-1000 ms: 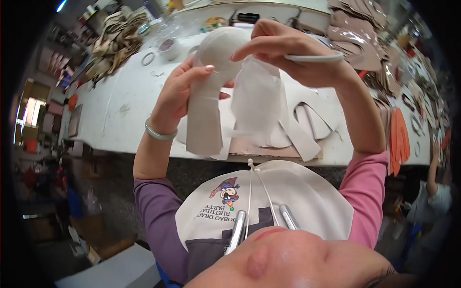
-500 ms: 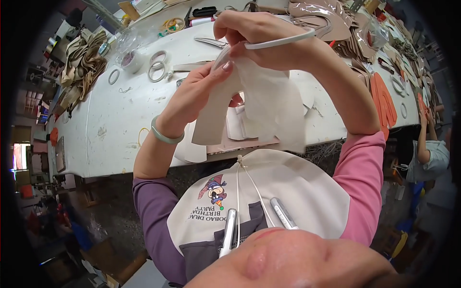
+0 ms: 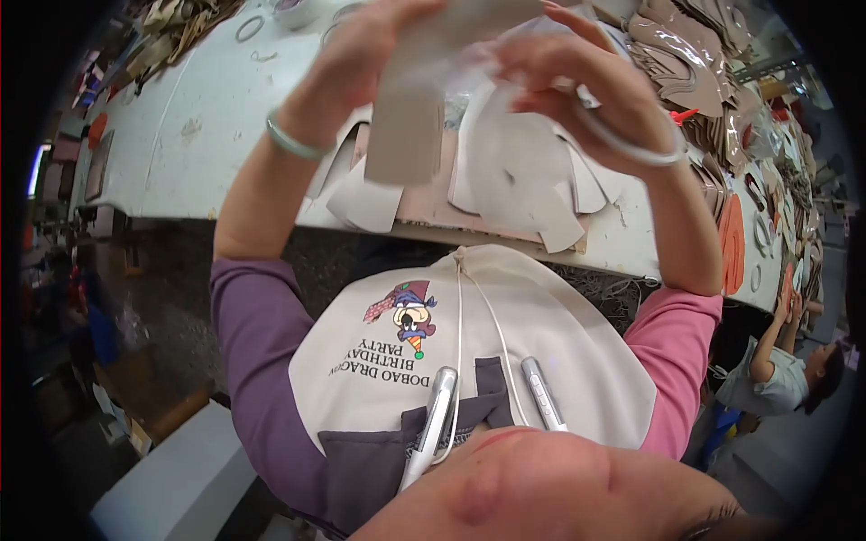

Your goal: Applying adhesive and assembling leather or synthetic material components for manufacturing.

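At the top centre, my left hand (image 3: 356,63), wearing a pale green bangle (image 3: 293,137), is closed on a curved beige-grey sheet piece (image 3: 406,126). The piece hangs down from the hand, and its upper end is cut off by the picture's edge. To its right, my right hand (image 3: 586,86) is raised with bent fingers apart, smeared by motion. A narrow white ring (image 3: 636,153), like a roll of tape, sits around the back of that hand. Below its fingers, a pale whitish cut piece (image 3: 523,167) lies over other pieces on the table's near edge.
Another pale piece (image 3: 365,203) lies at the near edge of the white table (image 3: 180,153). A ring (image 3: 249,29) rests at the far left. Stacked brown pieces (image 3: 690,54) and an orange glove-like item (image 3: 731,243) are on the right. Another person (image 3: 776,374) sits beyond.
My hands have moved apart, the right one to the right. The whitish piece that hung between them now lies on the table, while the beige-grey piece stays in my left hand. The view has shifted.
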Demonstrator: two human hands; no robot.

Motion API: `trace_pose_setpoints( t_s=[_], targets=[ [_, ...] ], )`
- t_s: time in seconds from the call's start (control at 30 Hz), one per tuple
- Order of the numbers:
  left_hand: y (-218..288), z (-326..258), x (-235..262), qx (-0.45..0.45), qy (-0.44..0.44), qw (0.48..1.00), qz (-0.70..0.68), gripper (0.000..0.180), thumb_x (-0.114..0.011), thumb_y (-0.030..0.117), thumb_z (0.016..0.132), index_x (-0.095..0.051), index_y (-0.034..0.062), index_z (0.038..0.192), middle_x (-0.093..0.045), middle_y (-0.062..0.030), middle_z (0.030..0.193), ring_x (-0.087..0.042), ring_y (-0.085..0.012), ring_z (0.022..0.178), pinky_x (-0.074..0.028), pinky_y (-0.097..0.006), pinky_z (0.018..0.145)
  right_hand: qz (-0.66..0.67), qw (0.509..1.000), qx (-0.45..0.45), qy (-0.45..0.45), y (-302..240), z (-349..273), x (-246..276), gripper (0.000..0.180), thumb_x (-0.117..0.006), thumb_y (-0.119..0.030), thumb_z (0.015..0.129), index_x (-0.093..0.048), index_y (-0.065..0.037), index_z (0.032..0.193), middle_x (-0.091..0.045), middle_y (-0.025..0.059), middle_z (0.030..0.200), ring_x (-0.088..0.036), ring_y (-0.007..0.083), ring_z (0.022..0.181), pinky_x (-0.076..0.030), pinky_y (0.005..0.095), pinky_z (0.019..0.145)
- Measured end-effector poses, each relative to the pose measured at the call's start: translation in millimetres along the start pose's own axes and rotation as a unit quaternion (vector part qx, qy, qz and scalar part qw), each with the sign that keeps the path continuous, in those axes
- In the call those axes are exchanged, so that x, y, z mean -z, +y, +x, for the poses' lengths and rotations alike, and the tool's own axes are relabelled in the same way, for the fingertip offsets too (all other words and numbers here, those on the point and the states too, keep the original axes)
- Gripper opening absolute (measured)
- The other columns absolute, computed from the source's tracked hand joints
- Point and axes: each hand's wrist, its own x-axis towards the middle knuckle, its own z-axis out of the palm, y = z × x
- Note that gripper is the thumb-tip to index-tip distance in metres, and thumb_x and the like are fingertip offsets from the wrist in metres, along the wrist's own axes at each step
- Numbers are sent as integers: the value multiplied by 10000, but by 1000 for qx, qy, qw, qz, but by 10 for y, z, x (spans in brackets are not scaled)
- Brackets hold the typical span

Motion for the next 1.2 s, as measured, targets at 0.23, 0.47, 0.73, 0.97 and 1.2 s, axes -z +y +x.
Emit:
trace_pose_setpoints(
  t_s=[0.23, 0.47, 0.73, 0.97, 1.2],
  targets=[
    [816, -230, 612, -296, 71, 945, 118, 383, -506, 150, 965, -420, -43, 1285, -628, -203, 971, -674, -249, 719, -562, -293, 590, 27, 909, -382, -162, -643, -1450, 757, 149, -641, 48, 786, -561, -23, 889, -566, 19, 741, -480, 108, 588, -388, 196, 562],
    [828, -61, 921, -334, 28, 938, 91, 387, -518, 165, 960, -421, -49, 1267, -646, -187, 934, -666, -236, 684, -554, -264, 570, 95, 540, -835, -50, -1788, -2651, 1092, 136, -646, 28, 731, -544, -37, 792, -564, 13, 717, -481, 106, 624, -397, 215, 593],
    [58, 308, -226, -121, -175, 963, -163, 504, -498, 196, 967, -310, -92, 1335, -651, -228, 1001, -683, -295, 789, -586, -302, 638, 45, 742, -668, -30, -2183, -2174, 964, 142, -678, 14, 714, -550, -33, 753, -596, 56, 750, -515, 144, 639, -414, 246, 602],
    [-1281, 316, -88, 165, -21, 979, -117, 410, -558, 198, 926, -490, -104, 1195, -637, -203, 998, -647, -230, 751, -556, -322, 640, 184, 768, -588, -173, -1587, -1670, 703, 186, -744, -33, 709, -563, -32, 753, -598, 49, 741, -500, 150, 614, -402, 241, 579],
    [-1482, -51, -309, 60, 10, 994, 86, 462, -600, 171, 917, -453, -22, 1310, -605, -141, 1125, -578, -186, 967, -453, -249, 810, 211, 863, -434, -152, -1057, -1461, 446, 160, -721, -37, 748, -566, -40, 785, -597, 60, 812, -515, 196, 690, -433, 286, 671]
  ],
)
